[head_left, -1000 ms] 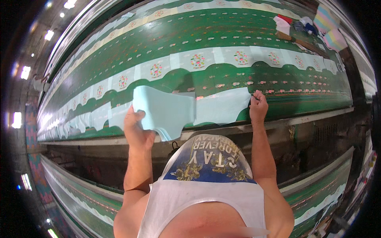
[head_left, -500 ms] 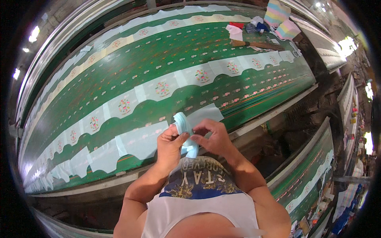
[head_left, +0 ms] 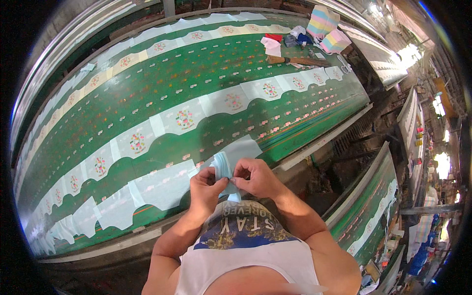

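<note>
A folded bundle of light blue fabric (head_left: 222,164) is gripped in my left hand (head_left: 204,191), its thumb pressed on the near side. My right hand (head_left: 256,178) pinches at the bundle's right edge, the two thumbs almost touching. What exactly lies between the right fingertips is too small to tell. Below the hands, the bundle's lower end hangs in front of my shirt. Just beyond, light blue fabric pieces (head_left: 164,183) lie flat along the near edge of the long green table (head_left: 177,152).
Further across, a row of pale pieces with round colourful prints (head_left: 206,105) runs the table's length, with a cream row (head_left: 142,55) behind. A brush-like wooden tool (head_left: 300,61) and crumpled cloths (head_left: 297,37) lie at the far right. More tables (head_left: 368,201) stand to the right.
My right fingers have closed in on the bundle's edge beside my left thumb; before, they were held slightly apart from it. The whole view has shifted a little.
</note>
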`<state>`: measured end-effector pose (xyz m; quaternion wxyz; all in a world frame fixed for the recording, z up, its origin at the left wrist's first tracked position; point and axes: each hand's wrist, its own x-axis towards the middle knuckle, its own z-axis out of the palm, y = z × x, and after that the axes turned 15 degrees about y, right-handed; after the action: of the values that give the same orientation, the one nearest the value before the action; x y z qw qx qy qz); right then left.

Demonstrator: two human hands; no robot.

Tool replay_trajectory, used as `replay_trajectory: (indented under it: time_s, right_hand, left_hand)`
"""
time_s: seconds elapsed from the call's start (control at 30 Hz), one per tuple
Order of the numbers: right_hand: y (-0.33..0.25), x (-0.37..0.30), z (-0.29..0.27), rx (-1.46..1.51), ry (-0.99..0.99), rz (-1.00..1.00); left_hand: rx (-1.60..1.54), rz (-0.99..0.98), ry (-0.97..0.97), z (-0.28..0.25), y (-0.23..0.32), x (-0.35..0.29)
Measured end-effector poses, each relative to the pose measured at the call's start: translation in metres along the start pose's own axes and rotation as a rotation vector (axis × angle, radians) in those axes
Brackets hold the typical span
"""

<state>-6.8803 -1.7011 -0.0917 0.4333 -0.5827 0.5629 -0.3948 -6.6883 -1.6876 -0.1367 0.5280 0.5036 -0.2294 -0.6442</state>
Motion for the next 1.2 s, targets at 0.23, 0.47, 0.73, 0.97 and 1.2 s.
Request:
replay_trajectory:
  time_s: [0.23, 0.47, 0.73, 0.97, 1.2]
  right_hand:
    - [0.042, 0.014, -0.035, 0.542, -0.153, 0.243]
    - [0.082, 0.044, -0.135, 0.707, -0.061, 0.211]
    - [0.137, 0.055, -0.238, 0.964, -0.103, 0.351]
    - [0.182, 0.077, -0.297, 0.607, 0.074, 0.175]
    - [0.2, 0.119, -0.416, 0.206, 0.809, -0.1]
  left_hand:
    - [0.014, 0.095, 0.032, 0.046, -0.002, 0.0]
    - [-0.22, 0.002, 0.112, 0.122, -0.02, 0.009]
    - [-0.258, 0.014, 0.146, 0.202, -0.073, 0.009]
    - [-0.257, 0.112, 0.27, 0.233, -0.083, 0.001]
    - [-0.368, 0.373, 0.481, 0.174, -0.016, -0.035]
